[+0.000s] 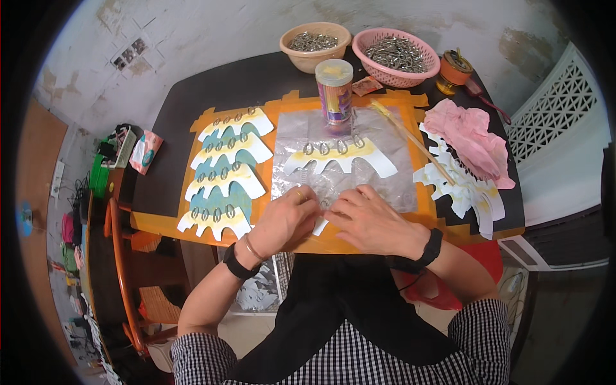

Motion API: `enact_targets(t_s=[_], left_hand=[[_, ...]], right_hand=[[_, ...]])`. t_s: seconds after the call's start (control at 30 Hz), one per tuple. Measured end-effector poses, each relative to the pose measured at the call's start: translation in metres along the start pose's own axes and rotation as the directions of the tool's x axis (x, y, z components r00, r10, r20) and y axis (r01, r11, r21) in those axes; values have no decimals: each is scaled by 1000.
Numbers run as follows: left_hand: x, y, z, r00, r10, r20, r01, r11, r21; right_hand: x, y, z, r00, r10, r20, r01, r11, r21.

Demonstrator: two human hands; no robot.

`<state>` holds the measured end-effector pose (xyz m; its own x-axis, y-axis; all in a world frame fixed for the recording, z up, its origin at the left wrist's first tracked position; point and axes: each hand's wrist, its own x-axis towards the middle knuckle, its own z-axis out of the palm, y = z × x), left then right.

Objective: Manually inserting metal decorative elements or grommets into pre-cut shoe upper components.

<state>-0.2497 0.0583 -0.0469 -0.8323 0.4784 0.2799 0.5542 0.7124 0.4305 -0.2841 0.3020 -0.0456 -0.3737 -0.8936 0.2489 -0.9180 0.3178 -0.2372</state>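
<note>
At the table's near edge, my left hand and my right hand meet with fingers bent and pinched. Between them shows part of a white cut-out piece with a small metal ring at its top; my fingers hide the rest. Just beyond lies a white scalloped piece with a yellow-smeared upper edge and several metal rings along it, on a clear plastic sheet. To the left, similar ringed pieces lie in a column over a teal backing.
Behind stands a lidded jar. A beige basket and a pink basket hold metal parts at the far edge. At right, a wooden stick rests across a heap of white cut-outs beside a pink cloth. Orange tape borders the work area.
</note>
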Motion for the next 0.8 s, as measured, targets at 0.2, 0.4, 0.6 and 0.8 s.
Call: enact_targets(t_s=[0.2,0.4,0.6,0.8], left_hand=[[-2,1,-4,982,-180,59,189,960,-208],[2,13,-5,911,-403,90,413,876,-249],[1,25,13,878,-476,-52,461,869,-179],[2,17,19,844,-534,-46,514,832,-209]], right_hand=[[-1,2,-1,999,-37,-4,37,999,-23],[1,3,-3,998,-52,-19,51,998,-32],[2,1,-6,999,-42,5,42,999,-14],[0,-2,-7,1000,-19,20,19,1000,-2]])
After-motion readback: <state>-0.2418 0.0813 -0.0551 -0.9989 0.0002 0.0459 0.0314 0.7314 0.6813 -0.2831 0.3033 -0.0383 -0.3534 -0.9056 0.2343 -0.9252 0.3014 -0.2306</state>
